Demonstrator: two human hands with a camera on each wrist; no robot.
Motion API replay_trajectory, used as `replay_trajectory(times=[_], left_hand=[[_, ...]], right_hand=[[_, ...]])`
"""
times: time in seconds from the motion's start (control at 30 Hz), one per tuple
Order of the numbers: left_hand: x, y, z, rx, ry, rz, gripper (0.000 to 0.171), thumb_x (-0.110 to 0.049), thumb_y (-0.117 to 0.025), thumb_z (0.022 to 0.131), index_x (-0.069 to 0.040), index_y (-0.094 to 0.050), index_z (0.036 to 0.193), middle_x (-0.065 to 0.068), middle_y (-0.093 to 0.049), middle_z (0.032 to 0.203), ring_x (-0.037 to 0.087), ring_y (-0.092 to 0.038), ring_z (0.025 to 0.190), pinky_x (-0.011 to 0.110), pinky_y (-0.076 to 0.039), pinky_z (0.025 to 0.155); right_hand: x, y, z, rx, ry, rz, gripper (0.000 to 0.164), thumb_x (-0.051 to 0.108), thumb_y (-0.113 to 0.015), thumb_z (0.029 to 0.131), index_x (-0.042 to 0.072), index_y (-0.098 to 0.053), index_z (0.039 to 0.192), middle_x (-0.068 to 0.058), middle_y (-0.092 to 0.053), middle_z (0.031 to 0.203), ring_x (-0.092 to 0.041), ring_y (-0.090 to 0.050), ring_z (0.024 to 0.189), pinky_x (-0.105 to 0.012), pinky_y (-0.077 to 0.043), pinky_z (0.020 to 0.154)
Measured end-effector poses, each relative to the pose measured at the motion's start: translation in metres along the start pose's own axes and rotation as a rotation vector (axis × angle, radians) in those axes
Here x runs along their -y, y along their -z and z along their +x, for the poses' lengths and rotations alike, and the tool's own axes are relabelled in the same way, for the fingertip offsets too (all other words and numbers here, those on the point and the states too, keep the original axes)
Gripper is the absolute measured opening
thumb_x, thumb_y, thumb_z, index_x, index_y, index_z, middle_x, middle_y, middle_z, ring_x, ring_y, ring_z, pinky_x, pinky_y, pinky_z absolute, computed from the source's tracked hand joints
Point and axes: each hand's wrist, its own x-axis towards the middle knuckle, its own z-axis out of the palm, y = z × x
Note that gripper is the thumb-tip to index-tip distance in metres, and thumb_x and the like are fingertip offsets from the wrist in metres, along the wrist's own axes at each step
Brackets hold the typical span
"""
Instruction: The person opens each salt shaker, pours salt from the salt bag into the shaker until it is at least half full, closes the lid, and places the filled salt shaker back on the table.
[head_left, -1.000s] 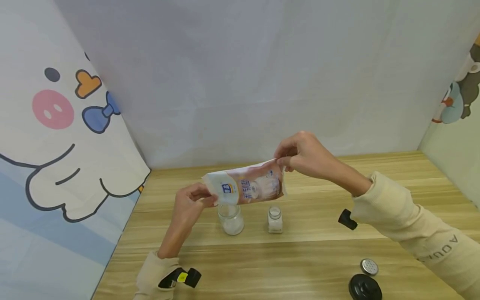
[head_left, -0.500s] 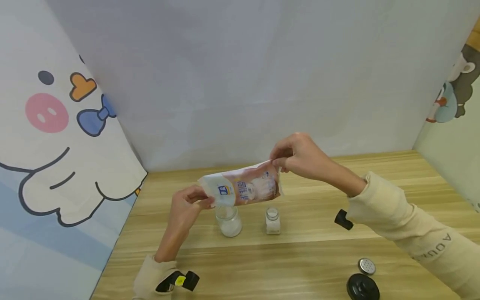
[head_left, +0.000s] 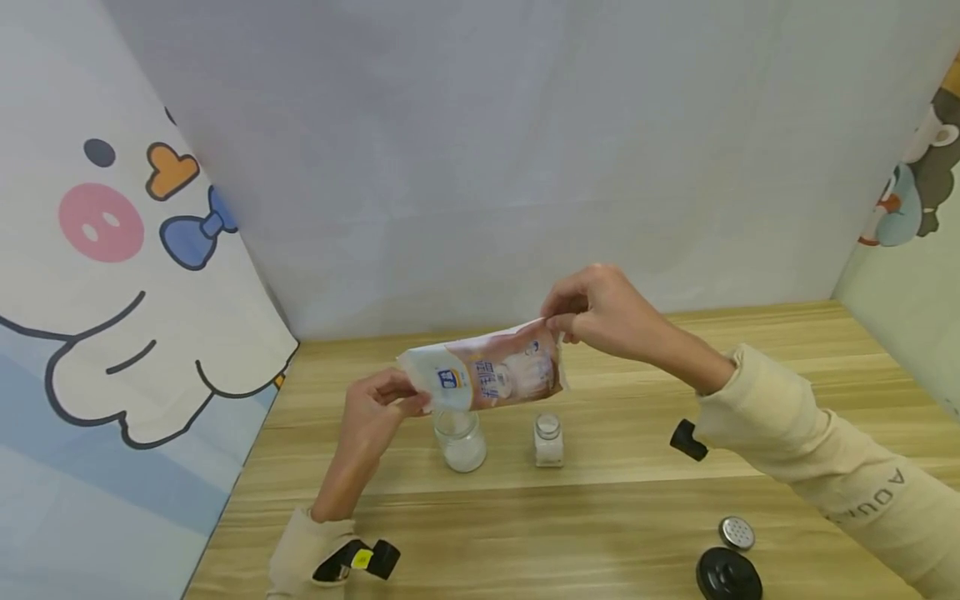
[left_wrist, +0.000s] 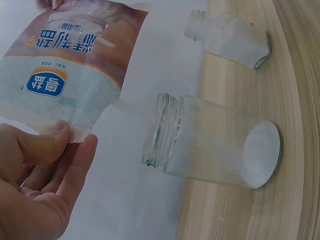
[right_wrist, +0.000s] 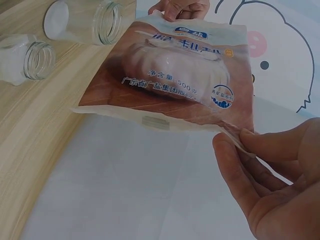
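A printed salt bag, pale blue at one end and brown at the other, is stretched between both hands above the table. My left hand pinches a corner of its pale end between thumb and finger. At the brown end, my right hand pinches the upper corner. Below the bag stands a large open glass jar with a little white salt at the bottom. Beside it is a smaller glass bottle, mostly filled with white salt and uncapped. The bag hides part of the jar's mouth in the head view.
A perforated metal shaker cap and a black lid lie at the front right of the wooden table. A pale curtain hangs behind, with cartoon-printed panels at the sides.
The camera view shifts slightly. Both hands keep the bag stretched above the jar, and its pose is nearly the same; the jar, bottle and lids stay in place.
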Motion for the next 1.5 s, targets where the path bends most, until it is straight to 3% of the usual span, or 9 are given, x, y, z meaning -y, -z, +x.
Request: replay_trajectory(times=[1.5], left_hand=[[0.002, -0.001, -0.0034, -0.005, 0.034, 0.01, 0.015, 0.011, -0.069, 0.076, 0.009, -0.067, 0.09, 0.015, -0.068, 0.086, 0.018, -0.066, 0.076, 0.032, -0.059, 0.066]], right_hand=[[0.0019, -0.0037, -0.0014, -0.036, 0.046, -0.047, 0.016, -0.005, -0.061, 0.083, 0.005, -0.073, 0.081, -0.002, -0.068, 0.069, -0.014, -0.06, 0.057, -0.03, -0.051, 0.051]])
